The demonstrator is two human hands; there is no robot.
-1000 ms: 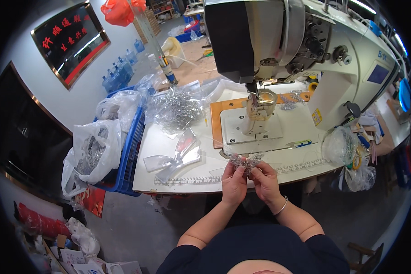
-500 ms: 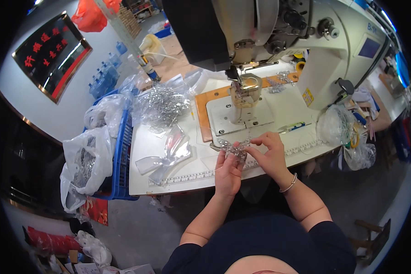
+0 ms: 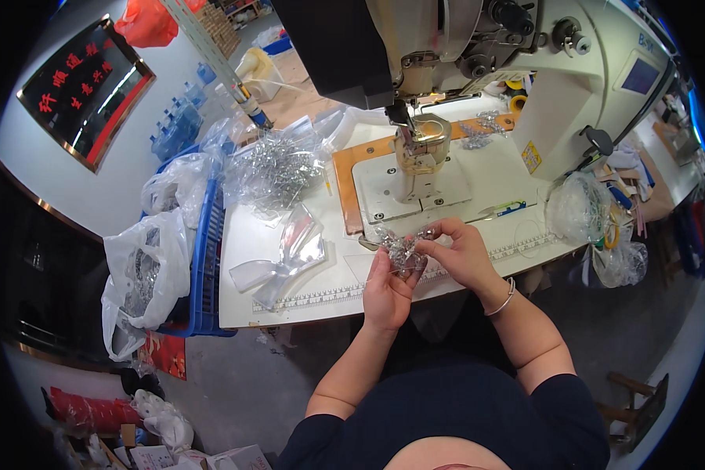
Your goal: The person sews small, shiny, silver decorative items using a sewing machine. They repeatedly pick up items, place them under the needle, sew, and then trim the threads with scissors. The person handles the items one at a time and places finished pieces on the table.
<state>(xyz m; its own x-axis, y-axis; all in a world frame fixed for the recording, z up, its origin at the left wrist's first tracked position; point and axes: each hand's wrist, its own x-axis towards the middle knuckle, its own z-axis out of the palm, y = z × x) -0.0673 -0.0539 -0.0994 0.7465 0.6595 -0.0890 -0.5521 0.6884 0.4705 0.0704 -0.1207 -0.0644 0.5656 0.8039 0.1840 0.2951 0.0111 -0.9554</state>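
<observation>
Between my two hands is a glittery silver ornament (image 3: 402, 252) with spread parts, held over the front edge of the white sewing table; its exact kind is unclear. My left hand (image 3: 387, 294) is closed round its lower side from below. The thumb and fingers of my right hand (image 3: 464, 255) pinch its right part. Just beyond stands the post of a sewing machine (image 3: 420, 160). Clear, shiny plastic strips (image 3: 288, 258) lie crossed on the table to the left. Behind them sits a heap of similar silver pieces (image 3: 283, 174) on clear plastic.
A blue basket (image 3: 208, 266) with white plastic bags (image 3: 145, 270) stands against the table's left end. Green-handled snips (image 3: 509, 207) lie right of the machine, near more silver pieces (image 3: 484, 129). A printed ruler (image 3: 313, 298) runs along the front edge. A clear bag (image 3: 580, 210) sits at the right end.
The ornament has been turned slightly and bunched together between my hands. My right hand has shifted a little, its fingers still at the ornament's right side.
</observation>
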